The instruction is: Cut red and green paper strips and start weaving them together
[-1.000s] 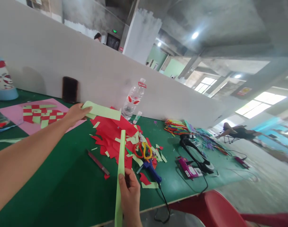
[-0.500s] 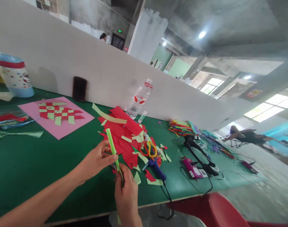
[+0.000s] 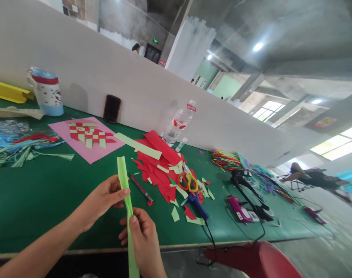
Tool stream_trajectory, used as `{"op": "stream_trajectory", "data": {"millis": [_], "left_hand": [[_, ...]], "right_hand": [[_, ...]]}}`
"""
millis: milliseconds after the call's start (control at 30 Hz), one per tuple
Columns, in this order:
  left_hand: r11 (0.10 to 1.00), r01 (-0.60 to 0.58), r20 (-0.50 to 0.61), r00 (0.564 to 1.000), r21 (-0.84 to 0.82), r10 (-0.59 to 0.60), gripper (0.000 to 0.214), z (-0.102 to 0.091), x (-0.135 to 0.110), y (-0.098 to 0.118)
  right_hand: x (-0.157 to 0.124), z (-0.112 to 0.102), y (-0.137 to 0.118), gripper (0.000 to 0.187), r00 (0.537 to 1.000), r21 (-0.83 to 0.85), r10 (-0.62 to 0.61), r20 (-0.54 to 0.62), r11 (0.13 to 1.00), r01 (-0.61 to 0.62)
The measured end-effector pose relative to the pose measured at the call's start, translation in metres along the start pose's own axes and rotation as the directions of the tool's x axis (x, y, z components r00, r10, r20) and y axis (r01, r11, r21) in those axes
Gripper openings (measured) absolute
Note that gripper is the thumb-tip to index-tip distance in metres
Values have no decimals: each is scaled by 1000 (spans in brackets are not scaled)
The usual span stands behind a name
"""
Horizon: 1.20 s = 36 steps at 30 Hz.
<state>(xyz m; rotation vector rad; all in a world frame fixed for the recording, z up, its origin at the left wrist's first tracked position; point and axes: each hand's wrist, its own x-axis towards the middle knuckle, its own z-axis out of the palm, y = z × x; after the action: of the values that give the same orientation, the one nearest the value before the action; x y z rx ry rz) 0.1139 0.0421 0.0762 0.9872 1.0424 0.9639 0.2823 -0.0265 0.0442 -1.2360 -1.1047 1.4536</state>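
A long light-green paper strip [image 3: 123,172], creased lengthwise, is held upright between both hands above the table's near side. My left hand [image 3: 106,197] pinches its upper part between thumb and fingers. Lower down, my right hand [image 3: 143,231] grips the same strip, whose end runs below the table edge. To the right of the strip lies a dark pen-like stick [image 3: 141,187]. Beyond it is a pile of red paper pieces [image 3: 155,173] with a pale green strip [image 3: 138,146] on top. A woven red-and-green paper fish [image 3: 90,134] rests on a pink sheet [image 3: 92,154].
Scissors [image 3: 192,183] and a blue glue gun [image 3: 198,206] lie among scraps. A water bottle [image 3: 178,125], glue stick [image 3: 181,144] and phone [image 3: 111,109] stand by the partition. A cup [image 3: 48,92] is at left, a red chair [image 3: 276,260] at right. One person reclines far right.
Both hands have shifted left and the strip shows its face more broadly. My right hand's fingers have spread further behind it. The view has turned left, and the pen-like stick is now in sight.
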Motion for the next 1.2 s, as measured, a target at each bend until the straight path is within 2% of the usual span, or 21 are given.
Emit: {"op": "stream_trajectory", "data": {"millis": [100,200,367,467,533,600,700,733,800,900,1000,1100,1200], "left_hand": [[1000,19,37,999,-24,-18,49,-4,-3,-1],[998,25,78,997,-51,-21,48,-8,-5,0],[998,23,110,994,-67,-15,45,-13,-8,2],[998,17,102,995,-55,-11,44,-16,-10,2],[999,7,80,997,-41,-4,43,-17,-10,1],[1000,-10,40,999,-22,11,43,-18,-10,-1],[999,-36,-37,999,4,36,41,-17,-9,-4],[999,-40,-61,997,8,40,41,-17,-10,-5],[999,-37,-100,994,6,38,41,-18,-11,-5],[999,-24,-136,991,-26,20,41,-21,-13,-3],[996,-27,-167,986,-86,12,40,-27,-14,-2],[986,-57,-223,975,-154,22,43,-35,-11,-3],[971,-119,-302,952,-208,52,44,-44,-7,-5]], "right_hand": [[-2,2,-1,79,995,135,98,10,986,-98],[-4,3,-3,77,989,192,149,15,970,-149],[-3,5,-4,75,986,175,169,10,970,-168],[-3,8,-2,75,988,110,155,1,982,-155],[-2,9,1,70,996,-23,90,-18,996,-91],[-2,9,3,60,998,-248,-51,-30,968,42],[-2,10,5,45,961,-534,-275,22,809,244],[-2,10,6,44,949,-573,-312,47,770,282],[-3,11,7,44,942,-572,-326,79,759,311],[-5,12,11,52,966,-438,-250,66,862,253],[-7,11,17,69,997,-224,-79,27,971,83],[-8,10,21,76,996,-65,80,45,995,-77],[-9,8,18,71,984,-14,166,66,986,-165]]}}
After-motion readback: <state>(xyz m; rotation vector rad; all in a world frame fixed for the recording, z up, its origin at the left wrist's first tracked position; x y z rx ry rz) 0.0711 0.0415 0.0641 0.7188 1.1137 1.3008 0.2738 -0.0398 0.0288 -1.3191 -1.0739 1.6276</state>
